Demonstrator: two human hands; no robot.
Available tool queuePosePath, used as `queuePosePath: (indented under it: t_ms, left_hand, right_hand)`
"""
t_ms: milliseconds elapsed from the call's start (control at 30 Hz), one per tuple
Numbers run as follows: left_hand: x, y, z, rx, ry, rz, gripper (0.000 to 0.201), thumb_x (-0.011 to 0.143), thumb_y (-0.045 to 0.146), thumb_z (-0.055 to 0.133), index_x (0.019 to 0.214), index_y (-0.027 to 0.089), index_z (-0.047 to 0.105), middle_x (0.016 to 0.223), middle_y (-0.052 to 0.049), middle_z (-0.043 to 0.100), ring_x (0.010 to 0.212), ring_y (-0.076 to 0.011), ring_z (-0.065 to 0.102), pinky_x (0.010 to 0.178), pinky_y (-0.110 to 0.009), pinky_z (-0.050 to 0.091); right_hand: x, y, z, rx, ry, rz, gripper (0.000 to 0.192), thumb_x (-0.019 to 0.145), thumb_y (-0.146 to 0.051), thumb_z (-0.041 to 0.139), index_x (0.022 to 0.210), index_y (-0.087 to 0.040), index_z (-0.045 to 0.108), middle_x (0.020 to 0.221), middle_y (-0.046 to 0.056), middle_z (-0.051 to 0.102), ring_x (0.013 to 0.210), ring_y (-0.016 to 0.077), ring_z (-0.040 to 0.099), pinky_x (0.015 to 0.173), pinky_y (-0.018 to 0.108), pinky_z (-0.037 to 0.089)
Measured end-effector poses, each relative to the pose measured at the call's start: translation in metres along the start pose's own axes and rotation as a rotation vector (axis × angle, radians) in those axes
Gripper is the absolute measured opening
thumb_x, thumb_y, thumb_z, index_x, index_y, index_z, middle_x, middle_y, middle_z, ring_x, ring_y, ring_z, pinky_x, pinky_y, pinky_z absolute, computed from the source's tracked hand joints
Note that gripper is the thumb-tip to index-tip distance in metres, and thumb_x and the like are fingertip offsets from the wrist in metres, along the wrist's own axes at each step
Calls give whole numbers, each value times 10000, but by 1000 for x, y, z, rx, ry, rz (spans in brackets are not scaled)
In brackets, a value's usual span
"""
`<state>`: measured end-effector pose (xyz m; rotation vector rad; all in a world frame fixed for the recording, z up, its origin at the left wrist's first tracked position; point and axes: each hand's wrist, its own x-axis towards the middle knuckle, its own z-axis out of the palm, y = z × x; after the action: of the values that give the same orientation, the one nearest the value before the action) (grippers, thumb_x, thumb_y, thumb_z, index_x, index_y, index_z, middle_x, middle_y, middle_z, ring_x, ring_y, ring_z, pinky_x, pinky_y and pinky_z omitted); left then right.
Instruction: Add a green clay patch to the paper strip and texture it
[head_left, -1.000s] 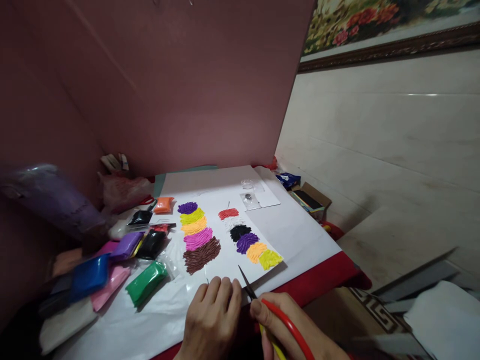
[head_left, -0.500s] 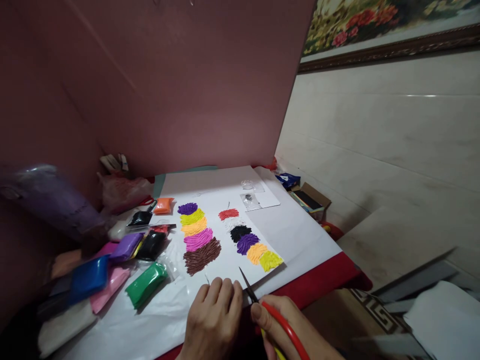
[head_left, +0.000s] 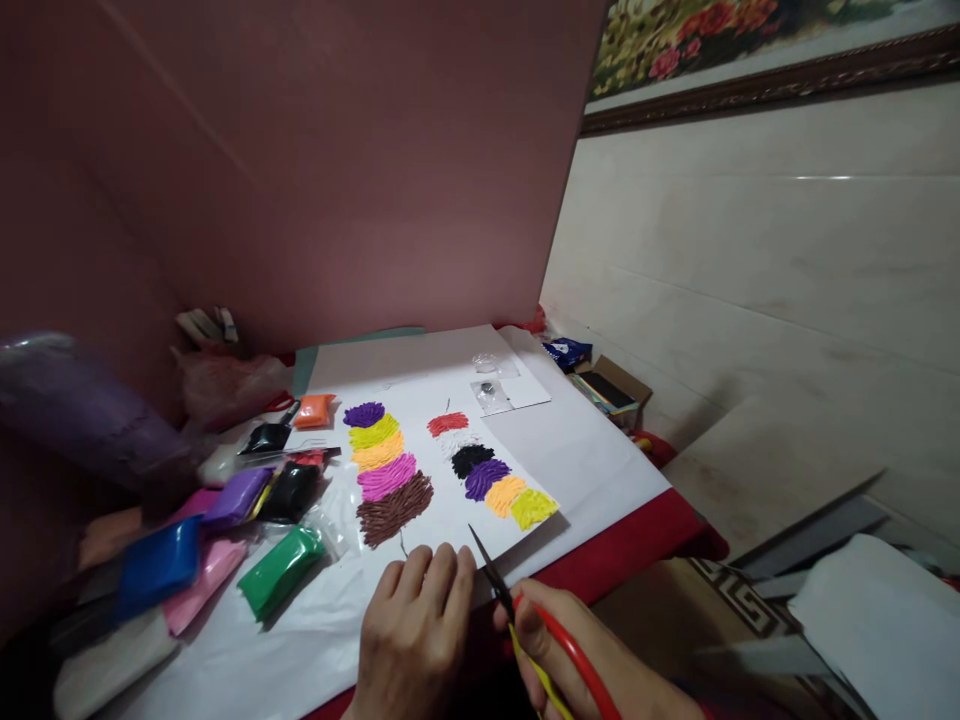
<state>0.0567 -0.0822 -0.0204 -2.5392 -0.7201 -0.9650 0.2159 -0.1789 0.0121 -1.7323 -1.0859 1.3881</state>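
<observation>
My right hand [head_left: 566,640] grips a pair of scissors [head_left: 577,655] with red and yellow handles. Their dark blades are closed and point up and left over the white sheet. Beside it, my left hand [head_left: 416,625] lies palm down on the sheet's near edge, fingers slightly bent, with no object visible in it. That white sheet [head_left: 442,535] carries two curved columns of coloured clay bands. The left column [head_left: 386,465] runs from purple down to brown, just beyond my left fingers. In the right column [head_left: 487,482], red is at the top and yellow-green at the bottom.
Packets of clay, among them green [head_left: 281,575], blue [head_left: 159,560] and purple [head_left: 236,497], crowd the left. A small clear bag [head_left: 491,397] lies at the back. An open cardboard box [head_left: 619,385] stands beyond the table's right side, with the tiled wall [head_left: 750,280] behind.
The whole view has shifted a little, so the table appears slightly farther left. Both hands stay near the sheet's front edge, and the scissors remain in my right hand.
</observation>
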Motion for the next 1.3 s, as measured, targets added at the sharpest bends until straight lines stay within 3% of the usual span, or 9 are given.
queuePosePath:
  t_ms: [200,433,600,933,1133,1300]
  left_hand:
    - [-1,-1,1,-14,26,14,323,959,96,340,957,62,661,830,-124,702,750,-252,581,582,-346,403]
    - [-4,-2,2,-24,34,16,290,953,104,381,998,60,664,887,-136,714,814,-262,589,654,-364,416]
    - [-4,-2,1,-20,41,20,296,950,91,378,1004,51,666,871,-136,714,817,-263,592,675,-370,415]
    - [-4,-3,-1,-22,58,27,287,951,103,396,1005,53,672,851,-130,714,811,-265,597,682,-370,414]
    - [-6,-2,1,-31,49,21,278,944,99,399,1004,63,668,860,-130,711,802,-255,604,662,-361,422]
    - [-6,-1,2,-37,42,26,279,943,92,388,994,70,662,849,-123,710,795,-249,604,658,-361,430]
  right_hand:
    - [14,17,1,76,-98,-6,621,831,-767,371,922,-189,579,669,-18,517,521,99,458,504,217,396]
    - [13,5,-5,222,-276,85,645,803,-808,324,849,-188,495,618,-54,427,524,77,397,512,200,356]
    - [6,-3,-6,391,-246,183,715,707,-857,411,965,-198,509,656,-55,455,556,73,385,555,207,358]
    - [11,3,-9,338,-270,148,842,709,-882,325,1069,-148,531,658,-39,499,533,71,424,516,206,335]
    - [12,2,-12,268,-295,96,717,811,-805,312,1057,-164,516,703,-28,504,556,82,444,556,227,380]
    - [11,2,-9,144,-240,67,636,834,-781,309,891,-181,512,680,-30,469,565,91,440,548,220,396]
